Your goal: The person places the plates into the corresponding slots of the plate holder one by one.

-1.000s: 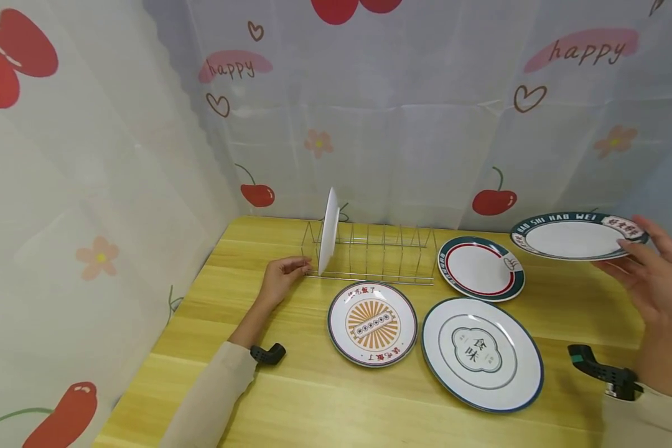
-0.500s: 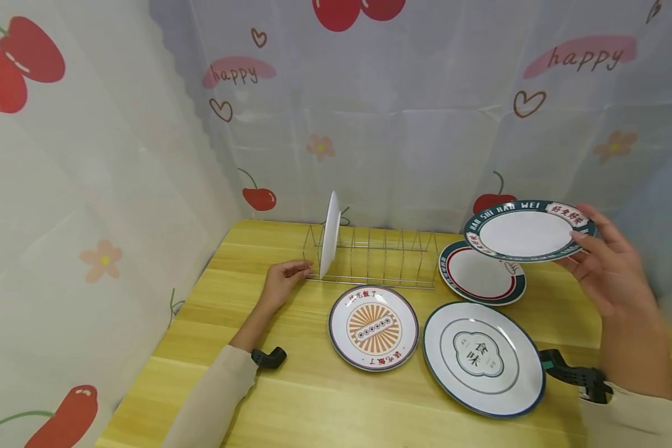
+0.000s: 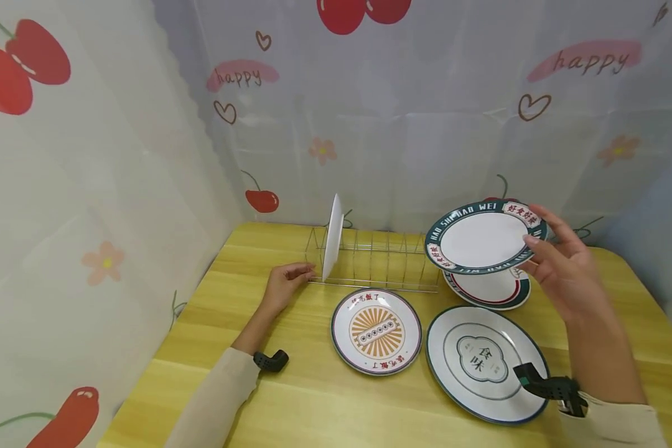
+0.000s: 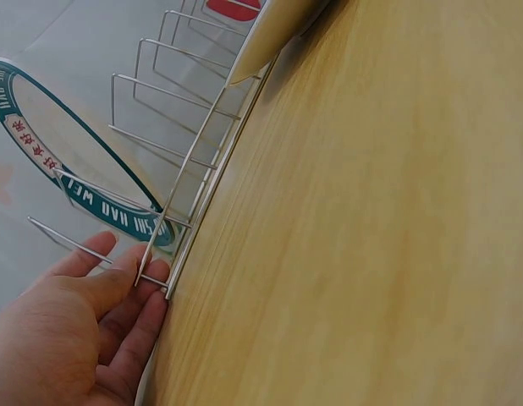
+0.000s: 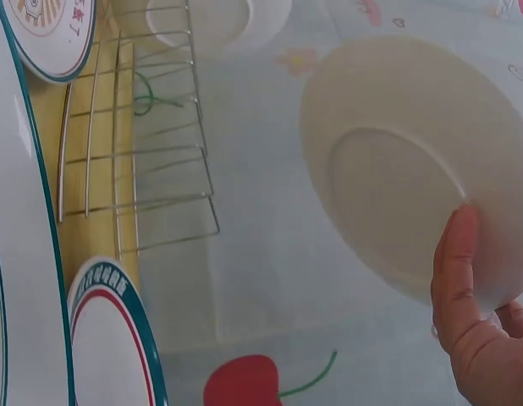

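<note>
A wire plate rack (image 3: pixel 403 289) stands at the back of the table. One white plate (image 3: pixel 333 239) is upright in it near the left end. My left hand (image 3: pixel 284 286) grips the rack's left end; the left wrist view shows thumb and fingers around the wire. Off the table, my right hand (image 3: pixel 565 267) holds a green-rimmed plate (image 3: pixel 481 239) by its right edge, thumb on top and fingers beneath. The right wrist view shows that plate's pale underside (image 5: pixel 397 169). It hangs above a smaller plate with a red ring (image 3: pixel 487 289), partly covering it.
A plate with an orange sunburst (image 3: pixel 376 331) lies in front of the rack. To its right is a large blue-edged plate (image 3: pixel 484 364), partly behind the right wrist's black camera mount (image 3: pixel 549 386). A printed curtain (image 3: pixel 397 149) hangs behind the wooden table (image 3: pixel 313 398).
My right hand has carried the green-rimmed plate leftward, over the red-ringed plate and closer to the rack, and its face has tilted more toward the head camera. The left hand stays on the rack.
</note>
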The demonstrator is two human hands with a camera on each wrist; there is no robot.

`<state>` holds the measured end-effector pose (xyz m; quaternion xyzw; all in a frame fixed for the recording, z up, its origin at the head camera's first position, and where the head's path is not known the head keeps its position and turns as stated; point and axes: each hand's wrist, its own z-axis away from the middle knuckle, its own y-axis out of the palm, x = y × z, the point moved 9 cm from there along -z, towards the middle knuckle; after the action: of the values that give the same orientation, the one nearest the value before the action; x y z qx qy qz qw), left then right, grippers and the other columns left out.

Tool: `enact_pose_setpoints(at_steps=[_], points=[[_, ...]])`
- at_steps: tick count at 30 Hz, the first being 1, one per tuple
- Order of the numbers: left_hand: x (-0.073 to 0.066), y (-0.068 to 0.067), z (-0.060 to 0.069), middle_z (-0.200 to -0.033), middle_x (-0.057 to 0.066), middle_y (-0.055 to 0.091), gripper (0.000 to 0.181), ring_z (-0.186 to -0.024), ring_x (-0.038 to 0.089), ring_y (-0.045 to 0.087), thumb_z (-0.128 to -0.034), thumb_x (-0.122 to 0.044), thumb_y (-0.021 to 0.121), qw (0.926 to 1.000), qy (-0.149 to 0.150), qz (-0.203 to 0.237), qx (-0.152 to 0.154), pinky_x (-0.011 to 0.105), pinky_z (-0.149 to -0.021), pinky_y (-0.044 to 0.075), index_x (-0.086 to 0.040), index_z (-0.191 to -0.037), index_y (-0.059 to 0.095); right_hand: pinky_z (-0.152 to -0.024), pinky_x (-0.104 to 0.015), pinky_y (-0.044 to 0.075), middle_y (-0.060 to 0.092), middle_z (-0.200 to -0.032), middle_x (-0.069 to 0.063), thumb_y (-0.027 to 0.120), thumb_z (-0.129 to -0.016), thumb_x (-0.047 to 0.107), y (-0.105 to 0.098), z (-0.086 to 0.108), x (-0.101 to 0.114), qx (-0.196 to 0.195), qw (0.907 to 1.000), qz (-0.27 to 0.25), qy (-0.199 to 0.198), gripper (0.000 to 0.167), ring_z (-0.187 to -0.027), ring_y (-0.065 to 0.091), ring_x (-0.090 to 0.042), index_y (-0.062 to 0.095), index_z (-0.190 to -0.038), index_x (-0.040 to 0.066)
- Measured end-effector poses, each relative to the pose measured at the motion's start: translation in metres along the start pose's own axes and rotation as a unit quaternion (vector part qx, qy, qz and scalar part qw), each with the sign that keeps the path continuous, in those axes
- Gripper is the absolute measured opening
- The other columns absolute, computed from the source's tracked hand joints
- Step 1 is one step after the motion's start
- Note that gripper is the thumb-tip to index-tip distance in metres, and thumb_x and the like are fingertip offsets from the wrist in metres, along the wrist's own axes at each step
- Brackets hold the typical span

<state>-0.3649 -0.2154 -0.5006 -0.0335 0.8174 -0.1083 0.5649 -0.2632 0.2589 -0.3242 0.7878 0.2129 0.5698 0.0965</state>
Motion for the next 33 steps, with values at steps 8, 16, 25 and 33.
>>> enact_pose_setpoints(at_steps=[8, 16, 25, 33], points=[[0.006, 0.001, 0.003, -0.105, 0.025, 0.074, 0.022, -0.096, 0.037, 0.073, -0.0921, 0.007, 0.069, 0.9999, -0.013, 0.003, 0.010, 0.025, -0.077, 0.061, 0.009, -0.114, 0.073, -0.080, -0.022, 0.060, 0.034, -0.146, -0.007, 0.052, -0.104, 0.000, 0.040, -0.001, -0.023, 0.008, 0.9928, 0.111, 0.045, 0.058, -0.105, 0.057, -0.016, 0.037, -0.158, 0.017], [0.002, -0.001, 0.001, -0.104, 0.020, 0.075, 0.021, -0.095, 0.034, 0.074, -0.0914, 0.001, 0.072, 1.0000, -0.003, -0.001, 0.000, 0.023, -0.078, 0.060, 0.003, -0.112, 0.076, -0.082, -0.027, 0.061, 0.043, -0.138, -0.013, 0.064, -0.101, 0.011, 0.079, -0.014, -0.061, 0.032, 0.9786, 0.175, 0.105, 0.061, -0.100, 0.061, -0.017, 0.041, -0.157, 0.023], [-0.001, 0.001, 0.000, -0.102, 0.017, 0.076, 0.020, -0.091, 0.019, 0.075, -0.0914, 0.002, 0.072, 0.9999, 0.009, 0.010, 0.007, 0.027, -0.078, 0.061, 0.001, -0.111, 0.076, -0.083, -0.033, 0.062, 0.053, -0.134, -0.019, 0.070, -0.099, 0.028, 0.114, -0.038, -0.084, 0.063, 0.9496, 0.279, 0.129, 0.066, -0.094, 0.070, -0.023, 0.039, -0.157, 0.029], [-0.001, 0.000, -0.001, -0.104, 0.018, 0.076, 0.019, -0.093, 0.024, 0.075, -0.0906, 0.001, 0.073, 1.0000, 0.004, 0.006, 0.003, 0.027, -0.078, 0.061, 0.003, -0.110, 0.076, -0.079, -0.041, 0.063, 0.055, -0.109, -0.023, 0.073, -0.097, 0.024, 0.138, -0.069, -0.097, 0.094, 0.9392, 0.304, 0.130, 0.068, -0.092, 0.068, -0.031, 0.041, -0.156, 0.024]])
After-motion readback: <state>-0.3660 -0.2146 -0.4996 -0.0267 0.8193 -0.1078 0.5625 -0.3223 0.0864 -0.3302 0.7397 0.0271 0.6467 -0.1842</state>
